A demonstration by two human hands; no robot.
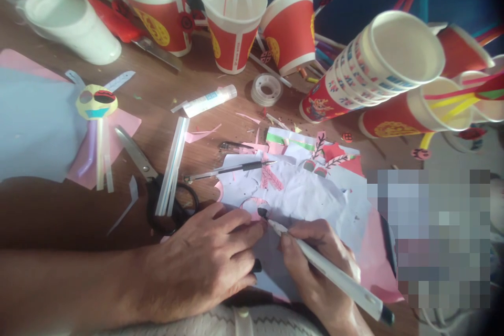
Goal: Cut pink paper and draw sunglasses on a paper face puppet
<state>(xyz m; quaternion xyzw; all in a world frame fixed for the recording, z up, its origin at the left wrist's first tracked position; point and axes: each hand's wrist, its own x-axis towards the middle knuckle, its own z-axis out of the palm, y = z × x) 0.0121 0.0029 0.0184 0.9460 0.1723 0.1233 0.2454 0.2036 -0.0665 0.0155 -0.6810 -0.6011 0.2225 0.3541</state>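
Note:
My right hand [325, 268] grips a white marker [334, 273] with its tip pointing up and left. The tip meets a small paper cutout [254, 202], beside a black inked patch [262, 213]. My left hand [208, 260] lies to the left, fingers bent and fingertips pressed at the cutout's lower edge; its thumb is hidden. A small black piece [257, 265], perhaps a cap, shows beneath its lower fingers. Under both hands is crumpled pale paper [311, 189]. On it lie a black pen [232, 169] and pink leg-like strips with drawn lines [271, 178].
Black-handled scissors [145, 168], white strips [172, 165] and a yellow-faced paper figure [96, 102] lie left. Behind are a glue stick [210, 101], a tape roll [266, 90], red paper cups [234, 44] and stacked cups [354, 79]. A white mug [79, 31] lies tilted.

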